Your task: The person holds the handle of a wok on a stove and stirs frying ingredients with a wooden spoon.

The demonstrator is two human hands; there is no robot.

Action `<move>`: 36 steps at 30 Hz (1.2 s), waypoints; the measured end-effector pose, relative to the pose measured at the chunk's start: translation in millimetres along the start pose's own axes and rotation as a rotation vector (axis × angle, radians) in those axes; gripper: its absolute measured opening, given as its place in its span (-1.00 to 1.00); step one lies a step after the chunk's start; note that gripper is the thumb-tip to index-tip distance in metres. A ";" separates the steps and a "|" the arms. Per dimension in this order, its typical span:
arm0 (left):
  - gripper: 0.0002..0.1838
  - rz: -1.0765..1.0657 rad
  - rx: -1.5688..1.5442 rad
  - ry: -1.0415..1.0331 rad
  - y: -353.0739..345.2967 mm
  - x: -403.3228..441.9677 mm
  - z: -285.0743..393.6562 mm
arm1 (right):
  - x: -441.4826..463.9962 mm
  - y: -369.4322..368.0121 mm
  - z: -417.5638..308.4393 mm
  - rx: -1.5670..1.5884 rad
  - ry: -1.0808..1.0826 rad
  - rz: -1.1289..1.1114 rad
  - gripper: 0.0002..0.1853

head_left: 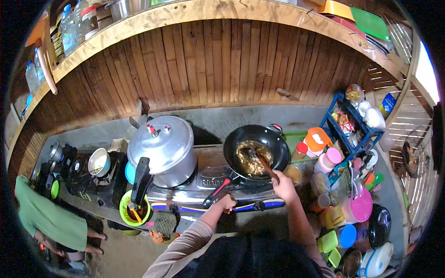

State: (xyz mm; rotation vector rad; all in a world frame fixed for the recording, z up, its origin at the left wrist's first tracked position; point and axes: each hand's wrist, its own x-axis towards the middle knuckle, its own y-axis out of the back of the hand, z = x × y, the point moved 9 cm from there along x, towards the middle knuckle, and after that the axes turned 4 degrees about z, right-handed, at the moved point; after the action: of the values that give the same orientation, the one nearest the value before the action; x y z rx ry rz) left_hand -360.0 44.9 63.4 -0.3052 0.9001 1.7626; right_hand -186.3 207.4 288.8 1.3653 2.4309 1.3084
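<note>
A black wok (pixel 232 144) sits on the right burner of a silver stove (pixel 206 171), with brown sauce and pale pieces (pixel 250 155) inside. My right hand (pixel 283 186) is closed around the handle of a wooden spatula (pixel 266 163), whose lower end is in the food. The wok's black and red handle (pixel 217 192) points toward me. Beside the lower end of that handle, my left hand (pixel 225 204) is near the stove's front edge with its fingers curled; whether it grips anything is hard to make out. On the left burner stands a large silver pressure cooker (pixel 162 148).
Left are a yellow-green bowl (pixel 122 208), a second stove (pixel 81 173) with a white pot (pixel 99 162), and a person in green (pixel 53 213). Jars, a pink-lidded container (pixel 361 205) and a blue rack (pixel 340 127) crowd the right. A wooden shelf (pixel 222 10) runs overhead.
</note>
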 end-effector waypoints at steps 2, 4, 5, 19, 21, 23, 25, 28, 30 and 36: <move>-0.66 0.005 0.023 -0.017 -1.1 4.1 -2.4 | 4.2 14.6 -12.6 0.013 -0.069 0.001 -0.64; -0.61 0.009 0.046 -0.032 -1.5 13.6 -9.0 | 4.9 15.4 -2.3 -0.014 -0.177 -0.002 -0.64; -0.61 0.000 0.072 -0.034 -3.0 19.2 -11.8 | 4.4 14.7 1.2 -0.015 -0.177 -0.005 -0.64; -0.62 0.037 0.074 -0.031 -1.0 11.2 -5.7 | -34.3 68.8 18.9 -0.045 -0.001 0.063 -0.65; -0.64 0.012 0.016 -0.023 1.3 -3.1 3.6 | -47.8 90.5 5.8 -0.090 -0.034 0.027 -0.65; -0.65 -0.020 0.048 -0.051 -0.4 -1.6 2.5 | -60.6 98.5 -0.5 -0.116 -0.153 -0.115 -0.64; -0.63 -0.020 -0.005 -0.040 -4.2 8.9 -4.9 | -71.2 110.1 -9.5 -0.111 -0.144 -0.126 -0.63; -0.60 -0.032 0.022 -0.078 -4.5 6.1 -1.3 | -85.6 125.5 -25.9 -0.069 -0.139 -0.145 -0.62; -0.57 -0.038 0.071 -0.098 -2.6 0.7 6.3 | -91.8 132.9 -35.2 -0.035 -0.140 -0.149 -0.62; -0.58 -0.084 0.056 -0.054 -3.8 -5.2 11.7 | -99.5 146.5 -50.3 -0.065 -0.113 -0.126 -0.63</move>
State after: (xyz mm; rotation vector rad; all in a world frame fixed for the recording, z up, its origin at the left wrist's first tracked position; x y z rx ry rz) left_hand -352.1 49.8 72.9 -0.2539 0.8840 1.6578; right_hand -48.9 139.1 390.5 1.2136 2.3367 1.2344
